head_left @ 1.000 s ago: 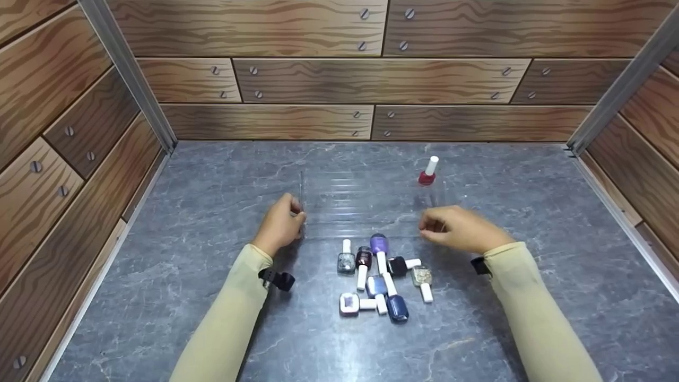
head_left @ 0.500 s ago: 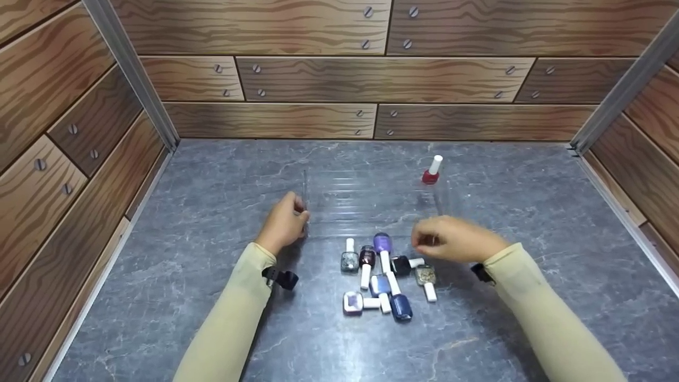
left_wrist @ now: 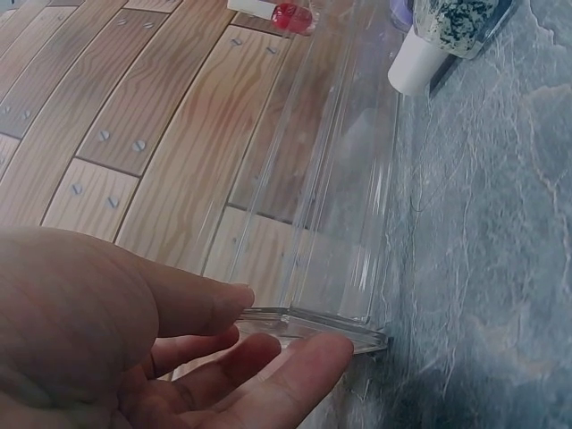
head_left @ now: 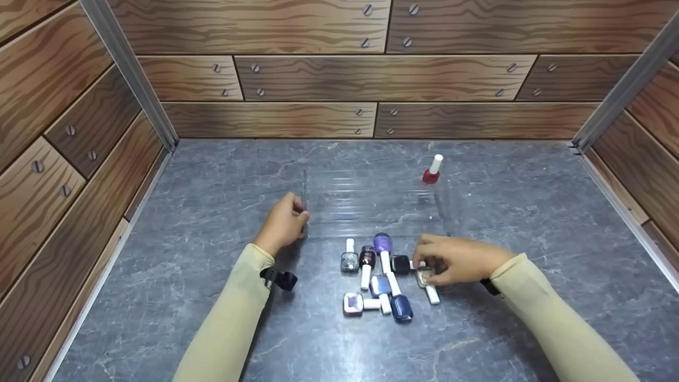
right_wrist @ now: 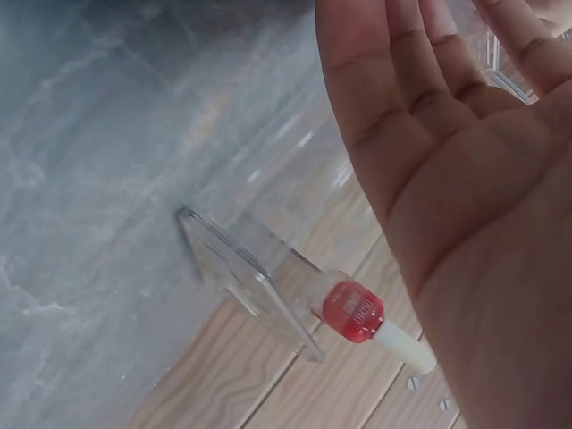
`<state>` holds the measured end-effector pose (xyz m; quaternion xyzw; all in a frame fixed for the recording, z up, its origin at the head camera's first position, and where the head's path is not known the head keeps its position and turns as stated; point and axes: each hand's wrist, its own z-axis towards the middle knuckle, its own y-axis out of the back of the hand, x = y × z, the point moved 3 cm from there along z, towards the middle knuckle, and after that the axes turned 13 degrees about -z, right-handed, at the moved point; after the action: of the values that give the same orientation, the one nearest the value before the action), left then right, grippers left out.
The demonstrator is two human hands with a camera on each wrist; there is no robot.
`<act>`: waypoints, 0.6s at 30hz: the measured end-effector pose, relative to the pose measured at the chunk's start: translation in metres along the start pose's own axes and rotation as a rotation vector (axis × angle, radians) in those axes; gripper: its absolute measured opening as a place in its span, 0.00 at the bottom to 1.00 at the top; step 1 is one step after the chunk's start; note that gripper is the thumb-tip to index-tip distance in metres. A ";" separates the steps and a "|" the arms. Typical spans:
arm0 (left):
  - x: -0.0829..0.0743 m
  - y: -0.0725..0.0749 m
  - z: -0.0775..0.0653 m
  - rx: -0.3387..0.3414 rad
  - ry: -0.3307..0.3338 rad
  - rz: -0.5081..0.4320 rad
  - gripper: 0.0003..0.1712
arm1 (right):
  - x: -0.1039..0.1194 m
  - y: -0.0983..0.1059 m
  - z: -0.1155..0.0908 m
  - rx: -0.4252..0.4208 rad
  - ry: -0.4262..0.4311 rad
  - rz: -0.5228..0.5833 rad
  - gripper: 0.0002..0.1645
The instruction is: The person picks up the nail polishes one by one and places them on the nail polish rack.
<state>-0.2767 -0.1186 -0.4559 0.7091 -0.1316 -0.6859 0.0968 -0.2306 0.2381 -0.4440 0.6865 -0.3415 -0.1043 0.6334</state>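
A clear stepped plastic rack stands on the table, faint against the grey. My left hand pinches its left end panel, with thumb and fingers on either side in the left wrist view. My right hand is lowered over the glitter nail polish bottle, thumb and fingers apart, by the white cap of a black nail polish. Its fingertips are cut off in the right wrist view. A red nail polish stands upright at the rack's back right.
More nail polishes lie in front of the rack: silver glitter, dark red, purple, light blue, navy and a pale one. Wood-patterned walls enclose the table at the back and sides.
My right hand has come from the rack's right end down toward the front, onto the glitter and black bottles. The glitter bottle has shifted slightly. My left hand stays on the rack.
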 end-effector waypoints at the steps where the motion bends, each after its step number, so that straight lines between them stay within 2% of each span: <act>1: 0.000 0.000 0.000 0.000 0.001 -0.006 0.06 | -0.001 -0.001 0.000 -0.002 -0.004 0.006 0.15; 6: -0.001 -0.001 0.000 0.001 -0.007 -0.021 0.07 | -0.006 -0.001 0.001 -0.051 -0.049 -0.001 0.15; 10: -0.001 -0.001 0.000 -0.004 -0.007 -0.013 0.07 | -0.010 0.001 0.004 -0.131 -0.078 -0.078 0.14; 18: 0.001 0.001 0.000 -0.009 -0.016 0.007 0.07 | -0.011 0.001 0.013 -0.258 -0.060 -0.189 0.10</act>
<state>-0.2770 -0.1197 -0.4568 0.7028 -0.1317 -0.6917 0.1017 -0.2469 0.2346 -0.4482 0.6251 -0.2780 -0.2268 0.6932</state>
